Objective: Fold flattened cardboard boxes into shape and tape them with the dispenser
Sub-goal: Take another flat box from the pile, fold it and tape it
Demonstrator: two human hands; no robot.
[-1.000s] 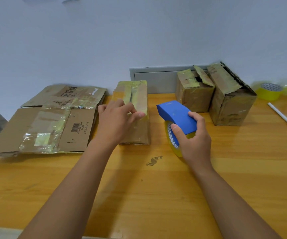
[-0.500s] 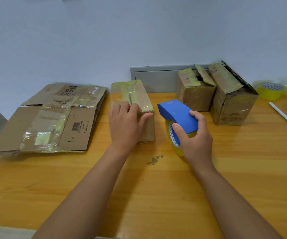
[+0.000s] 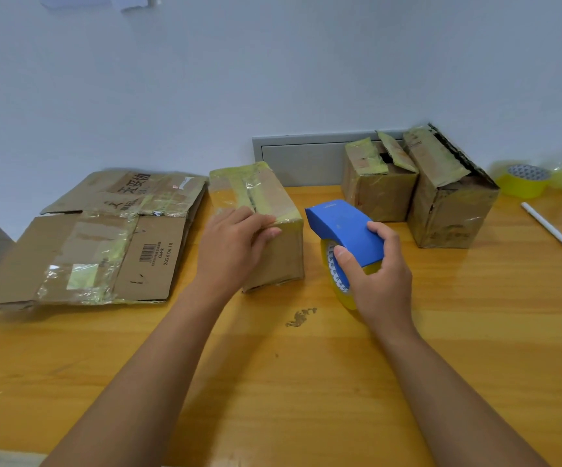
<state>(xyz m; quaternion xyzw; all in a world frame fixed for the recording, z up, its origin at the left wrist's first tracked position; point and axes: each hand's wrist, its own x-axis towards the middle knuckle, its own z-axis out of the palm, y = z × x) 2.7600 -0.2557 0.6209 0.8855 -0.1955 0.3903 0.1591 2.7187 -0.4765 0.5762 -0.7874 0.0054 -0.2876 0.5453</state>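
Item: folded box (image 3: pixel 266 210), standing on the table (image 3: pixel 306 382) at centre, top seam already thick with yellowish tape. Your left hand (image 3: pixel 235 244) lies over its near top edge, fingers fairly straight and pressing rather than gripping.

Item: blue tape dispenser (image 3: pixel 343 227), just right of the box, its roll resting on the table. Your right hand (image 3: pixel 377 278) is wrapped round it, thumb on the roll's side.

Item: flattened boxes (image 3: pixel 104 234), stacked at left, not yet folded. Two taped boxes (image 3: pixel 421 193) stand at the back right.

Risks, as judged:
- Box is light and held only from above; a hard pull of tape could slide or tip it.
- Old crinkled tape may keep a new strip from bonding flat.
- Your left fingertips sit in the likely tape path and near the cutter's travel.
- The tape end is not visible; it may have stuck back on the roll.
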